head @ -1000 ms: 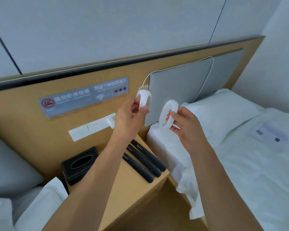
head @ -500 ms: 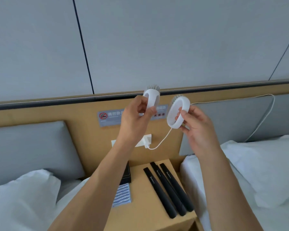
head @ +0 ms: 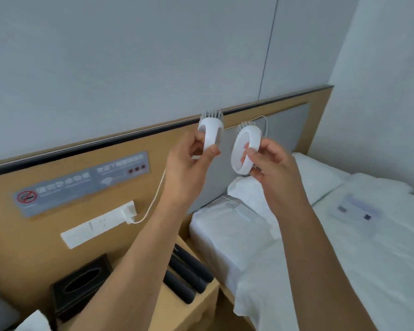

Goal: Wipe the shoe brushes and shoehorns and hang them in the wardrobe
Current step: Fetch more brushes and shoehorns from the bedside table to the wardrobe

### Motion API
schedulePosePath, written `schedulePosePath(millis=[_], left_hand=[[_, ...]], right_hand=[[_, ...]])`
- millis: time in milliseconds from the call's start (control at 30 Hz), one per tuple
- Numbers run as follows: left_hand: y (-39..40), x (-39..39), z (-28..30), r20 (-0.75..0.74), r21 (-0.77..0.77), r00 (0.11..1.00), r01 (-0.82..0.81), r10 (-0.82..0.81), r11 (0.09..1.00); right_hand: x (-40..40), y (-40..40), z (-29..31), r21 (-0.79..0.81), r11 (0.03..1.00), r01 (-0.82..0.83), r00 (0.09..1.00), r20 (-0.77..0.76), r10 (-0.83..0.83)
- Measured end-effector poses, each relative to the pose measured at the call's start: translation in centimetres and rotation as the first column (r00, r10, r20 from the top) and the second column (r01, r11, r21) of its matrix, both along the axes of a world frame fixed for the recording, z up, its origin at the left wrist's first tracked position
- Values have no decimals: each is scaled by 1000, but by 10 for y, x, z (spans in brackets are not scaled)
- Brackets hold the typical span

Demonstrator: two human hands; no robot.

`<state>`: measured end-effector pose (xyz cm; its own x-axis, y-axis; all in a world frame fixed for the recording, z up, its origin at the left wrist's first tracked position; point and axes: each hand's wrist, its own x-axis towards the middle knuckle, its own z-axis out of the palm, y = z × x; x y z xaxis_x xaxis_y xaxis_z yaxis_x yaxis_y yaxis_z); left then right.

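Hotel headboard's swung back leftward since before; left hand (head: 189, 163) and right hand (head: 270, 163) each pinch one of two brushes (head: 210, 134), three shoehorns (head: 189, 275) on tabletop (head: 177, 306) at 6 o'clock.

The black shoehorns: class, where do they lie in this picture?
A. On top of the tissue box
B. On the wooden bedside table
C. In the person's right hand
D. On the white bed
B: the black shoehorns lie side by side on the wooden bedside table, partly behind the left forearm, while the left hand and right hand each hold a white brush.
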<state>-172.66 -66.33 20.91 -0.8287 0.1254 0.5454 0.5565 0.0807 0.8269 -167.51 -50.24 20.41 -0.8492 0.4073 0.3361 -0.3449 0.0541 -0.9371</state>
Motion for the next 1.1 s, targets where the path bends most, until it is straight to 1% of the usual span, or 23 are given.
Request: schedulePosePath(millis=[167,267,400,567,733,900,1100], left_hand=[[36,28,0,-17,9,979,204,-204,979],[58,48,-2,-15,5,940,340,-340,940],[96,90,1,-31,6,877,480,-479,877],[151,165,11,-80,-12,742,667,-665,745],[202,252,27,-132,-7,616,783,-777,622],[258,355,39,-151,5,480,875,-864,485],[309,490,39,-169,16,290,956,-942,292]], right_hand=[[65,18,3,18,969,247,969,-4,-247],[110,27,4,1,933,359,933,-21,-359],[176,40,7,-17,873,487,872,-54,-487],[262,60,17,-19,778,628,771,-115,-626],[354,85,32,-3,670,742,660,-171,-732],[462,113,43,57,528,847,527,-220,-821],[598,131,47,94,346,933,359,-267,-894]])
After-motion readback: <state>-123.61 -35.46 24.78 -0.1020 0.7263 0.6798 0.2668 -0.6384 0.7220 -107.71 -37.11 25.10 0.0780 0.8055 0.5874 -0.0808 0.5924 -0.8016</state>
